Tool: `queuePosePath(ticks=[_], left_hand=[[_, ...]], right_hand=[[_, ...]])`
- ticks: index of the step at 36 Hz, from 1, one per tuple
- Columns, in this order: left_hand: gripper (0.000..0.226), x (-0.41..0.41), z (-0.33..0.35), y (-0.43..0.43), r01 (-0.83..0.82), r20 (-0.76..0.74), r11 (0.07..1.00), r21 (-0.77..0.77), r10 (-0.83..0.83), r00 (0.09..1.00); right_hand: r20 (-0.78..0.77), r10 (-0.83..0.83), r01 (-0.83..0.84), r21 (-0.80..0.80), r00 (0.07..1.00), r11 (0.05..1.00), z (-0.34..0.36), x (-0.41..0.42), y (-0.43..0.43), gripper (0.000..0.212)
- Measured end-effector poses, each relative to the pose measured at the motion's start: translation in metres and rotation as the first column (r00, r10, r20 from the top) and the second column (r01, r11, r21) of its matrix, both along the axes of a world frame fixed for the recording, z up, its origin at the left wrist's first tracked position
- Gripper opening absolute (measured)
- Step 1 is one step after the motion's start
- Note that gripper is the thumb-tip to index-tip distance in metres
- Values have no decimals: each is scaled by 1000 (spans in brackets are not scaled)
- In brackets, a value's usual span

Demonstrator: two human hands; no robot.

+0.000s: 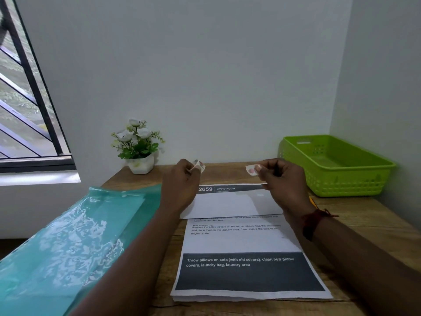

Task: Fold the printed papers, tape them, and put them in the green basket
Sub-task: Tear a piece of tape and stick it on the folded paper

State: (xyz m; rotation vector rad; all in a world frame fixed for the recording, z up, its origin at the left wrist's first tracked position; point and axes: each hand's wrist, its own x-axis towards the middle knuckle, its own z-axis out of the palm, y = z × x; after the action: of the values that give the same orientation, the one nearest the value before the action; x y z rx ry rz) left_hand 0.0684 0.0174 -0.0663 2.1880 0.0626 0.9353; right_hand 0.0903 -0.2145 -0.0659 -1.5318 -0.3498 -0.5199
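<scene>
My left hand [182, 182] fingers pinch a tape bit [198, 166], my right hand [282, 179] a second tape bit [250, 170] — both over folded paper [227, 205]; green basket [341, 182] far right

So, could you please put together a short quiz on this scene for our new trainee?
1. True or false: the green basket already holds a taped paper.
2. What do the left hand and the right hand pinch between them? A) a strip of tape B) scissors C) a pen
3. Fill in: the teal folder lies to the ____ of the paper stack.

Key: 1 false; 2 A; 3 left.
</scene>
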Motion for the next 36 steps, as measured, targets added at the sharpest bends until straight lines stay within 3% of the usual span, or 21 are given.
queuePosePath(ticks=[4,8,14,26,36], left_hand=[[20,2,0,18,-194,-22,950,245,205,978],[15,-1,-5,27,-278,-70,931,239,302,951],[18,6,-12,33,-247,-256,918,310,330,909],[22,10,-21,29,-237,-249,902,361,338,908],[31,11,-20,26,-253,-273,890,379,369,889]], right_hand=[[-6,-28,27,-44,1000,999,1,1,-1,15],[70,-66,78,-181,995,980,-1,2,0,17],[114,-63,96,-307,991,947,-5,1,4,12],[262,-151,253,-420,953,872,1,3,-7,10],[269,-227,326,-415,936,850,20,13,-32,15]])
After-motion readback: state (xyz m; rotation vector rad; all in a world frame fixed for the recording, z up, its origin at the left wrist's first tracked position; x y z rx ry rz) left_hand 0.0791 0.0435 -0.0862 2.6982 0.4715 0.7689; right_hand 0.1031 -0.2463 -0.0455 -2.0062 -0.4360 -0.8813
